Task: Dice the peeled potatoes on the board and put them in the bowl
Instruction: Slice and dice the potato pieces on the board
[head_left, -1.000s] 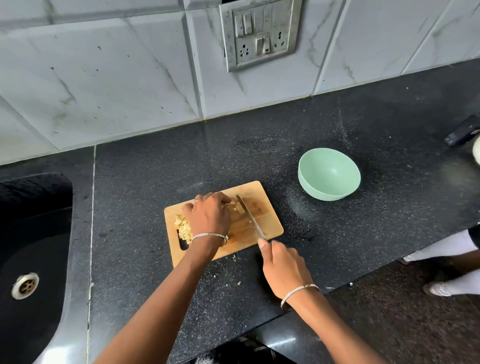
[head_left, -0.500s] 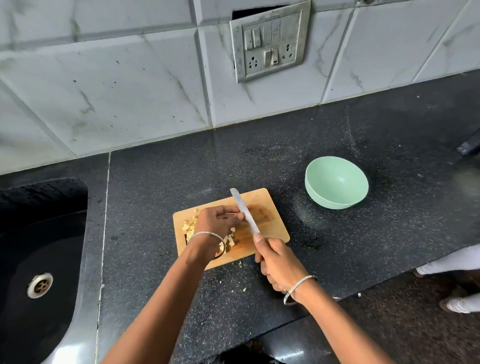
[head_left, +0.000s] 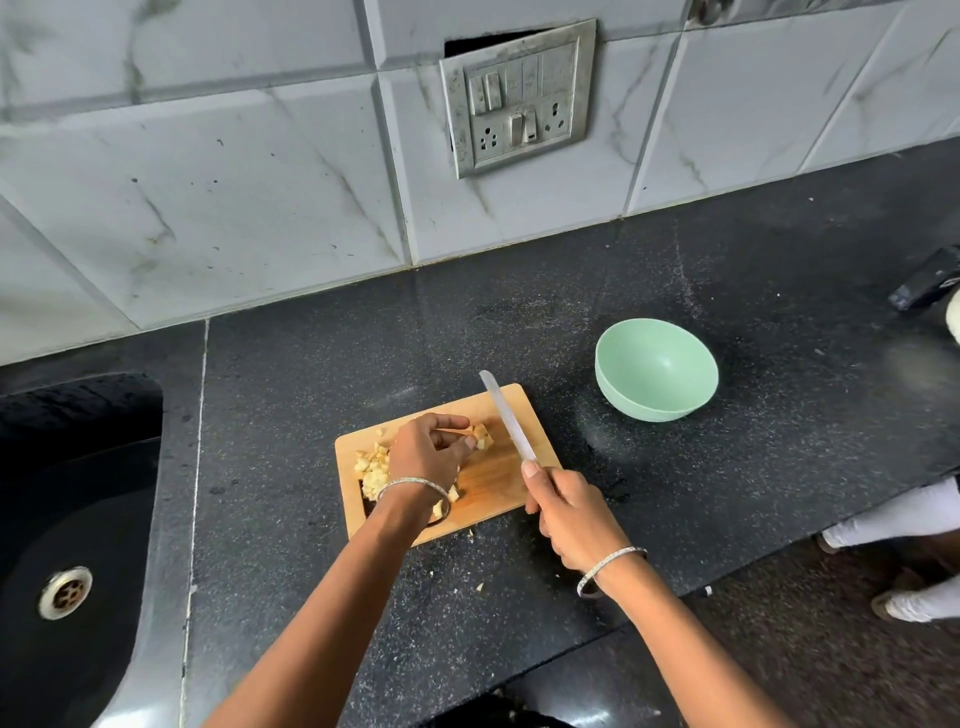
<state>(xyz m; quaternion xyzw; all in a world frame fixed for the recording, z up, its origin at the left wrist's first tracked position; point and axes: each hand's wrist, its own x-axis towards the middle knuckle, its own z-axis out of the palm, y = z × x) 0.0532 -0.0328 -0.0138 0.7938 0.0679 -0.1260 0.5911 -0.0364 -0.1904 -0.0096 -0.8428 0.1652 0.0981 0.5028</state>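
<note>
Potato dice (head_left: 373, 467) lie heaped on the left part of the wooden board (head_left: 498, 488), which sits on the black table (head_left: 311, 405), while the left hand (head_left: 423, 457) curls its fingers down on a small potato chunk (head_left: 482, 437) near the board's middle. The right hand (head_left: 574, 514) grips the handle of the knife (head_left: 506, 415), its blade slanting over the board's right side just beside that chunk, tip past the far edge. The green bowl (head_left: 655, 402) stands on the table beyond and right of the board, apart from it.

Potato dice (head_left: 375, 470) on board (head_left: 498, 483)
</note>
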